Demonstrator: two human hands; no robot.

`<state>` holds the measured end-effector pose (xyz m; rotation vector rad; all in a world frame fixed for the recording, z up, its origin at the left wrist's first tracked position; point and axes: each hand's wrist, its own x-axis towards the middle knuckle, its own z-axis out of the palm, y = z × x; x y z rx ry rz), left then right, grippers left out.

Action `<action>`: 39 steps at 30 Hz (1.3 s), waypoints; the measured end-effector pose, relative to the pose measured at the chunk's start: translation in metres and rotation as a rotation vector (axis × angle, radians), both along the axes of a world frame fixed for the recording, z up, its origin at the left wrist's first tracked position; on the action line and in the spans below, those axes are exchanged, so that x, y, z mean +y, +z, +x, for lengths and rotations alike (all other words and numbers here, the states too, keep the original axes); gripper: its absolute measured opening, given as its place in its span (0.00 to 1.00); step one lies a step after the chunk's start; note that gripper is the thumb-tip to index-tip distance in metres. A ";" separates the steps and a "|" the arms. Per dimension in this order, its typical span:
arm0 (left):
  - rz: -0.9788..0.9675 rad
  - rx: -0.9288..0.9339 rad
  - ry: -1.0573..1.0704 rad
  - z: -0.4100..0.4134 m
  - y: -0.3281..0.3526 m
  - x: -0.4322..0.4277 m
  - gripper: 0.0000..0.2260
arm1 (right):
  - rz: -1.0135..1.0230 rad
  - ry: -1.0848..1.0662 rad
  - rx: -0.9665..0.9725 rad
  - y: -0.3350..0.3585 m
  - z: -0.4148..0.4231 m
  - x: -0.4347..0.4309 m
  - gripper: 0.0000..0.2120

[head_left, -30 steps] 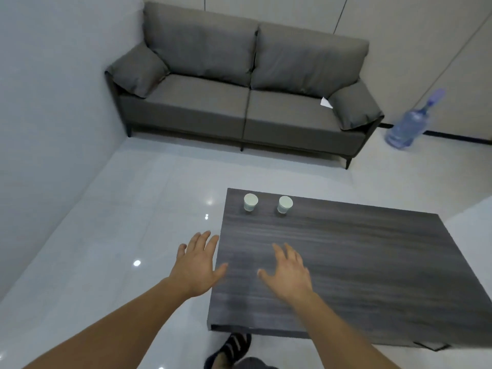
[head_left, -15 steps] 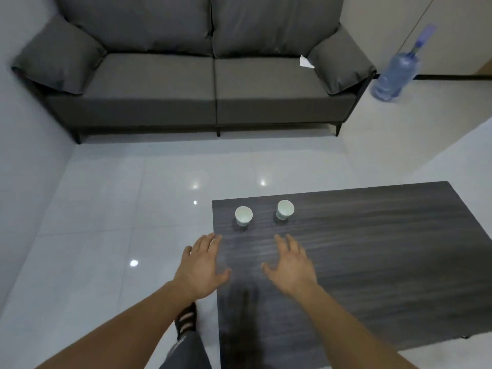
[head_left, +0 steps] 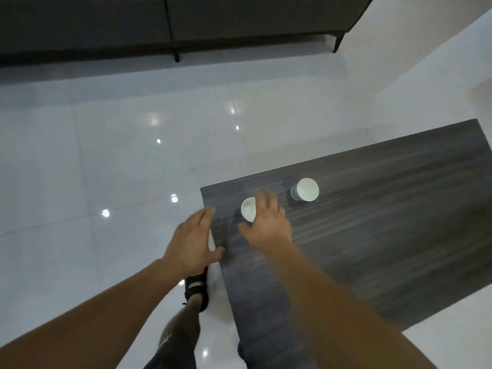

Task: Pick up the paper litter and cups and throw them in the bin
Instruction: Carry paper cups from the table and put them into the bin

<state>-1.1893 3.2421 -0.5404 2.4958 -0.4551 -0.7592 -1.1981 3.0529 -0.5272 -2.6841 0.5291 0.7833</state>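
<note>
Right hand (head_left: 266, 225) spread at near cup (head_left: 249, 209), left hand (head_left: 193, 239) spread (idle); wrap low, don't tip it.

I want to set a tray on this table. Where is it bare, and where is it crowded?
Bare: the table from the right cup out to its right edge, and the near side beside the right forearm. Crowded: the left corner, with the left cup, the right hand at it and the left hand over the edge.
</note>
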 end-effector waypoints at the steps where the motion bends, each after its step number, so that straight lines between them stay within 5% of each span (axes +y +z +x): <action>1: -0.009 0.014 0.003 0.006 -0.007 0.004 0.41 | -0.009 -0.003 0.009 -0.012 0.007 0.005 0.43; 10: -0.077 0.140 -0.071 0.031 -0.053 0.003 0.42 | 0.018 -0.092 0.035 -0.072 0.015 0.009 0.36; 20: -0.324 0.135 -0.129 0.047 -0.048 -0.062 0.37 | 0.480 -0.237 -0.150 -0.023 0.001 -0.024 0.40; 25: -0.243 0.138 -0.080 0.041 -0.058 -0.057 0.32 | 0.070 -0.282 -0.348 -0.039 0.016 -0.104 0.39; 28: -0.264 0.124 -0.073 0.031 -0.067 -0.049 0.29 | -0.121 -0.312 -0.226 -0.059 0.028 -0.136 0.40; 34: -0.286 0.109 -0.028 0.013 -0.073 -0.044 0.38 | -0.070 -0.220 0.027 -0.081 0.027 -0.133 0.37; 39: -0.219 0.021 -0.085 0.010 -0.054 -0.041 0.35 | -0.049 -0.190 0.048 -0.061 -0.020 -0.080 0.34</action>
